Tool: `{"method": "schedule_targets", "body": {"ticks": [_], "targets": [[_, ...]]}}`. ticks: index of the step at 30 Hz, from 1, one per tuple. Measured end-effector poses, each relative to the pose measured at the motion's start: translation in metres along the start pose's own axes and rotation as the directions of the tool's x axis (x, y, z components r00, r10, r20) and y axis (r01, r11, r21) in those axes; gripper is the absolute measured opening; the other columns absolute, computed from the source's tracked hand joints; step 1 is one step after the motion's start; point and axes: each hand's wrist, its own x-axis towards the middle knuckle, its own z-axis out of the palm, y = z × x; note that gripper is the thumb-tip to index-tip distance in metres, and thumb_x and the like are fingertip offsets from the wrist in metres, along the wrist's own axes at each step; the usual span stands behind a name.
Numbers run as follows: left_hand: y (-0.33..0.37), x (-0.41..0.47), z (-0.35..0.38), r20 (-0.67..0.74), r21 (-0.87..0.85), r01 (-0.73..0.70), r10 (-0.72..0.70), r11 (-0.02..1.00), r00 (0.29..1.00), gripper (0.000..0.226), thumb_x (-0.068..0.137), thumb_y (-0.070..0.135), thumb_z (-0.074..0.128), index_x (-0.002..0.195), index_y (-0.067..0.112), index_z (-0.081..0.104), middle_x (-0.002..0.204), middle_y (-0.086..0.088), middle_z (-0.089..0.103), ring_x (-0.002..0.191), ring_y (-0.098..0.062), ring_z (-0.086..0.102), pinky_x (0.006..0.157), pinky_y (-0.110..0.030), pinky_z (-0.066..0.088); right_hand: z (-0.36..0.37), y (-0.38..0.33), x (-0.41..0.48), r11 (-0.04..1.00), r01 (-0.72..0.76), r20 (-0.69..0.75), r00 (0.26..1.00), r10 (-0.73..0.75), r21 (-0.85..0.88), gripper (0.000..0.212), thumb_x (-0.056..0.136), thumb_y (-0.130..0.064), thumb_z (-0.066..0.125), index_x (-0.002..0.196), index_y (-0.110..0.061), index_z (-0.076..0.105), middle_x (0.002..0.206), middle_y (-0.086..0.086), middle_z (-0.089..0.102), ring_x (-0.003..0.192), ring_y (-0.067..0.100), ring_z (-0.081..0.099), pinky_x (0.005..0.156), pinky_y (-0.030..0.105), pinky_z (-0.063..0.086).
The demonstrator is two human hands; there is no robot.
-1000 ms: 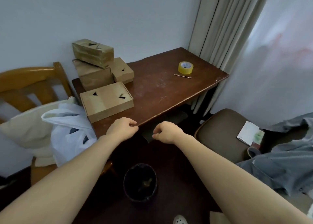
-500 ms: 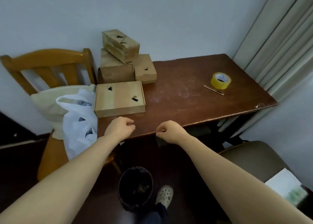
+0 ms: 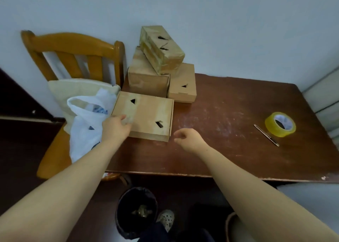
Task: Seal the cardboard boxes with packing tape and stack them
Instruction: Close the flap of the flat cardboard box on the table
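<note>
A flat cardboard box with two dark cut-outs lies at the left of the brown table. My left hand rests on its near left corner, the fingers blurred. My right hand hovers just right of the box's near corner, loosely curled and holding nothing. Behind the flat box stands a medium box with a tape-wrapped box lying askew on top, and a small box beside it. A yellowish roll of packing tape sits at the table's right, apart from both hands.
A thin metal tool lies next to the tape. A wooden chair at the left holds a cloth bag and a white plastic bag. A black bin and a shoe are under the table's front edge.
The view swung down over the table. My left hand left the table's front edge and reached forward onto the flat box. My right hand rose over the tabletop and loosened.
</note>
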Motion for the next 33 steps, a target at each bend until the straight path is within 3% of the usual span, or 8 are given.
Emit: {"method": "schedule_targets", "body": {"ticks": [5,9,12,16,20,27,30,33], "targets": [[-0.009,0.032,0.000,-0.030,0.104,0.115,-0.113,0.988,0.993,0.048,0.087,0.020,0.059,0.132,0.006,0.050,0.124,-0.027,0.051,0.122,-0.041,0.042,0.100,-0.040,0.032,-0.005,-0.003,0.036,1.000,-0.015,0.032,0.999,0.015,0.010,0.047,0.097,-0.015,0.052,0.143,-0.007,0.040,0.143,0.011,0.049,0.129,0.025,0.047,0.102,0.032,0.038],[-0.018,0.045,0.008,0.079,0.011,0.238,-0.238,0.971,0.968,0.065,0.085,0.027,0.065,0.140,0.007,0.037,0.136,-0.023,0.044,0.127,-0.039,0.038,0.103,-0.043,0.032,0.000,-0.003,0.057,0.996,-0.031,0.089,0.996,0.023,0.089,0.051,0.099,-0.014,0.050,0.145,-0.003,0.033,0.149,0.011,0.041,0.135,0.028,0.040,0.103,0.033,0.037],[-0.020,0.044,0.013,0.103,-0.103,0.260,-0.249,0.960,0.963,0.064,0.083,0.023,0.069,0.137,0.007,0.040,0.135,-0.016,0.050,0.123,-0.035,0.046,0.096,-0.040,0.039,0.004,0.001,0.071,0.974,-0.039,0.148,0.989,0.006,0.221,0.044,0.098,-0.011,0.050,0.141,-0.009,0.042,0.138,0.002,0.050,0.130,0.024,0.046,0.093,0.027,0.039],[-0.022,0.032,0.017,0.043,-0.080,0.325,-0.322,0.943,0.946,0.054,0.082,0.023,0.070,0.126,0.002,0.046,0.125,-0.018,0.055,0.114,-0.036,0.052,0.088,-0.039,0.042,-0.005,0.010,0.085,0.976,-0.048,0.226,0.974,-0.001,0.212,0.031,0.098,-0.008,0.048,0.128,-0.004,0.054,0.131,0.017,0.057,0.121,0.031,0.053,0.100,0.044,0.044],[-0.015,0.008,0.030,0.053,0.050,0.407,-0.410,0.912,0.911,0.070,0.080,0.041,0.072,0.132,0.002,0.045,0.132,-0.017,0.053,0.121,-0.035,0.049,0.097,-0.040,0.041,-0.022,0.031,0.088,0.997,0.005,0.251,0.968,-0.025,0.082,0.030,0.097,-0.013,0.049,0.113,0.012,0.059,0.115,0.029,0.062,0.097,0.037,0.062,0.091,0.057,0.048],[0.013,-0.023,0.065,0.170,0.138,0.423,-0.442,0.896,0.881,0.071,0.073,0.053,0.074,0.122,0.005,0.055,0.120,-0.011,0.061,0.105,-0.028,0.059,0.081,-0.032,0.046,-0.062,0.085,0.087,0.999,0.053,0.286,0.957,-0.046,-0.015,0.023,0.093,-0.010,0.056,0.099,0.011,0.064,0.102,0.025,0.068,0.092,0.035,0.067,0.082,0.051,0.054],[0.034,-0.024,0.078,0.191,0.231,0.358,-0.403,0.905,0.895,0.062,0.070,0.059,0.073,0.106,0.011,0.056,0.106,-0.005,0.062,0.091,-0.022,0.057,0.070,-0.030,0.042,-0.078,0.108,0.086,1.000,0.015,0.275,0.961,-0.013,-0.005,0.020,0.090,-0.005,0.058,0.100,0.011,0.065,0.103,0.025,0.069,0.096,0.036,0.067,0.083,0.053,0.054],[0.053,-0.019,0.092,0.219,0.336,0.254,-0.338,0.907,0.915,0.058,0.070,0.064,0.070,0.094,0.016,0.050,0.097,-0.002,0.057,0.089,-0.022,0.056,0.068,-0.030,0.040,-0.094,0.128,0.085,0.999,-0.035,0.243,0.969,0.035,-0.005,0.021,0.089,-0.004,0.060,0.103,0.011,0.064,0.105,0.025,0.068,0.097,0.036,0.067,0.083,0.054,0.054]]}}
